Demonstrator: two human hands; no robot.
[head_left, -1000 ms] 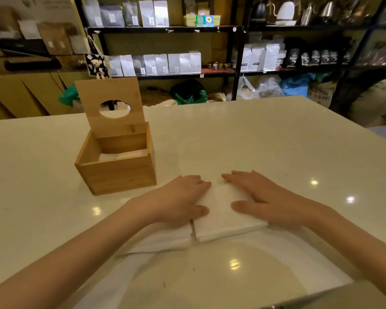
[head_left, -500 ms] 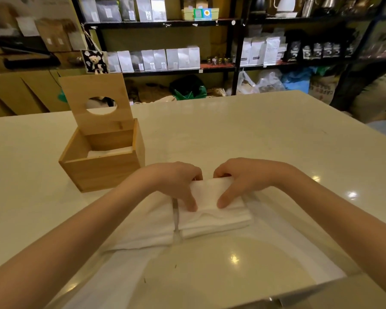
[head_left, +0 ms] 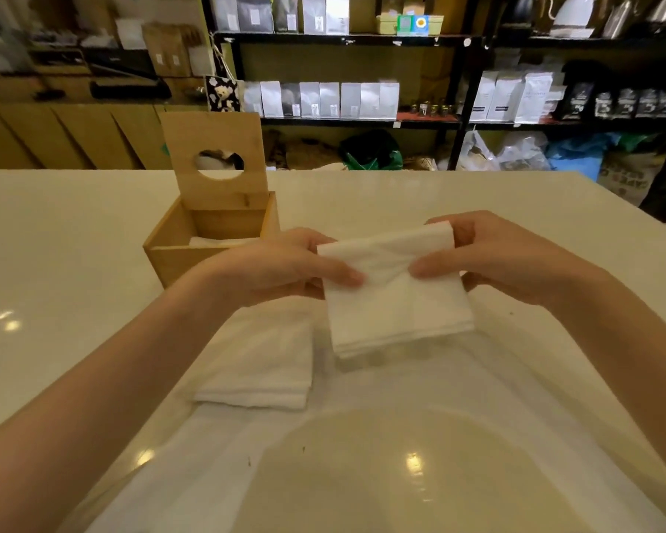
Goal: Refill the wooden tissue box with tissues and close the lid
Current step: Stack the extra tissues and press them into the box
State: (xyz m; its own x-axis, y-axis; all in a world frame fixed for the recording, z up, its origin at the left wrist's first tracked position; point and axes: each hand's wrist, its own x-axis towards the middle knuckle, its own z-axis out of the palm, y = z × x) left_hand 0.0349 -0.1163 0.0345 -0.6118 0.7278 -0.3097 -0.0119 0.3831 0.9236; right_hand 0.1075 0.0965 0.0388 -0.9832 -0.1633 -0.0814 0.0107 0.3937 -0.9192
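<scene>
A wooden tissue box (head_left: 177,259) stands on the table at the left, its lid (head_left: 212,148) with a round hole raised upright at the back. A few white tissues (head_left: 212,241) lie inside. My left hand (head_left: 281,269) and my right hand (head_left: 504,259) both grip a white stack of tissues (head_left: 397,302), held tilted above the table, just right of the box. A second stack of tissues (head_left: 262,363) lies flat on the table below my left hand.
The cream table (head_left: 74,263) reaches to a far edge before black shelves (head_left: 458,82) of bags and boxes. A clear plastic wrapper (head_left: 381,475) spreads over the near table under the stacks. Sacks and bags (head_left: 516,151) sit on the floor behind.
My hands curled around the right-hand stack of tissues and lifted it off the table. The other stack stayed lying where it was.
</scene>
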